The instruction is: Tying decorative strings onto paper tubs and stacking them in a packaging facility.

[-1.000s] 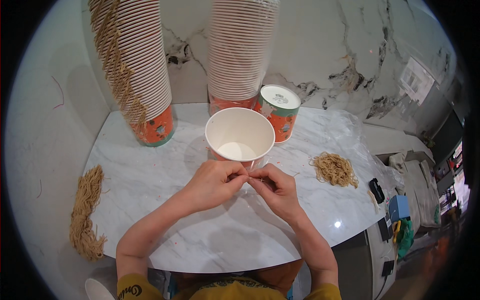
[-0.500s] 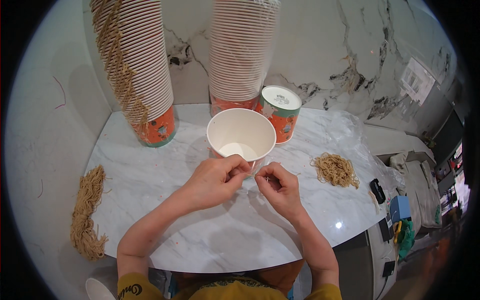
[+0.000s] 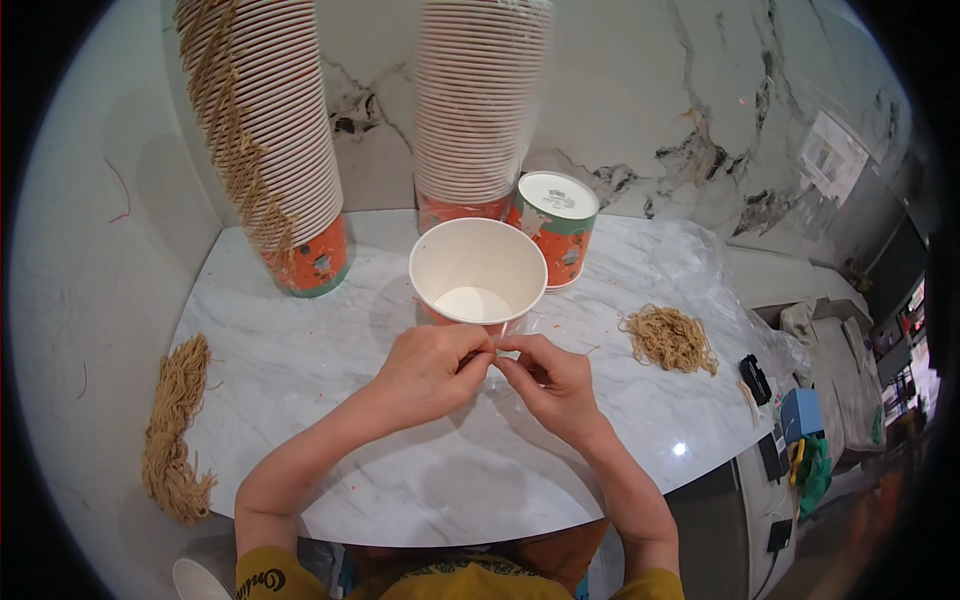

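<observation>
Just in front of an open white-lined paper bucket (image 3: 478,255), my left hand (image 3: 428,368) and my right hand (image 3: 552,382) meet fingertip to fingertip. Both are pinched closed on a thin tan string (image 3: 593,349), whose loose end pokes out past my right hand. Most of the string is hidden by the fingers, so I cannot tell whether it is knotted. The bucket stands upright with its mouth tilted toward me, and its orange outside shows below the rim. A loose pile of tan string (image 3: 668,338) lies to the right.
A tall bucket stack (image 3: 318,140) with knotted strings down its side stands at the back left. Behind the open bucket are a plastic-wrapped stack (image 3: 472,120) and an upside-down bucket (image 3: 560,232). A string bundle (image 3: 175,430) hangs at the table's left edge; clear plastic (image 3: 700,260) lies right.
My fingertips have come together from slightly apart, with the right hand shifting left and the left hand a little lower. The short stretch of string between them no longer shows.
</observation>
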### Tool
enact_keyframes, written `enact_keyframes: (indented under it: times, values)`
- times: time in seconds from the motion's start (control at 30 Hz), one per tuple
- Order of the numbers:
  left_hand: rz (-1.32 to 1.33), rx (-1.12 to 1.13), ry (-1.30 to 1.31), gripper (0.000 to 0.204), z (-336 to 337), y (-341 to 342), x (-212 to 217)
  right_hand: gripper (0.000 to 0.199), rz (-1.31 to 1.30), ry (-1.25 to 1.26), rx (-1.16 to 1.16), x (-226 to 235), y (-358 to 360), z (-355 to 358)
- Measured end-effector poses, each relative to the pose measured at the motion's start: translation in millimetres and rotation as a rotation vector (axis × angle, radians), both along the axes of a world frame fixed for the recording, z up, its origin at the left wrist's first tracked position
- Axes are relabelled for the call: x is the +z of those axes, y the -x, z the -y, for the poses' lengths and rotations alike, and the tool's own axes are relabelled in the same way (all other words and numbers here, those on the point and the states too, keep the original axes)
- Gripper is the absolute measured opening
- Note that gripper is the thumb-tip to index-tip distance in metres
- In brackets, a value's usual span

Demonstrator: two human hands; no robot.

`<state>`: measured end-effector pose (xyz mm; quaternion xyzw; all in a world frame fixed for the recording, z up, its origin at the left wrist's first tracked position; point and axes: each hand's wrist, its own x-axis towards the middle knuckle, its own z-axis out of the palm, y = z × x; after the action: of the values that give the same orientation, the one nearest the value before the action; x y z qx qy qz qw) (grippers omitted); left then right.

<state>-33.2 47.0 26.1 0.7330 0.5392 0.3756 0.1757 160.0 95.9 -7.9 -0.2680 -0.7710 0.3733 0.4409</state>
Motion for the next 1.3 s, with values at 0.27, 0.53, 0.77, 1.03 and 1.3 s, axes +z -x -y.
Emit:
enact_keyframes:
  times: [0.27, 0.53, 0.77, 1.03, 1.3]
  values:
    - [0.037, -0.005, 0.03, 0.015, -1.5, -1.5, -5.2, 0.016, 0.026, -0.413, -0.053, -5.0, 1.4, -6.9]
    - [0.252, -0.039, 0.304, 0.013, -2.3, -0.3, -2.4, 0.014, 0.049, -0.426, -0.035, -1.1, -2.1, -7.4]
    - [-0.211, 0.127, -0.459, 0.021, -3.1, -18.9, -1.3, 0.006, -0.08, -0.192, -0.269, -4.1, -16.9, -26.2]
    - [-0.35, 0.207, -0.442, 0.019, -17.5, 6.6, -17.5, 0.008, -0.305, 0.163, -0.268, -8.3, -21.9, -43.4]
    - [-0.38, 0.313, -0.35, 0.018, -12.7, 24.0, 4.4, 0.009, -0.239, 0.187, -0.207, -14.8, -13.7, -35.0]
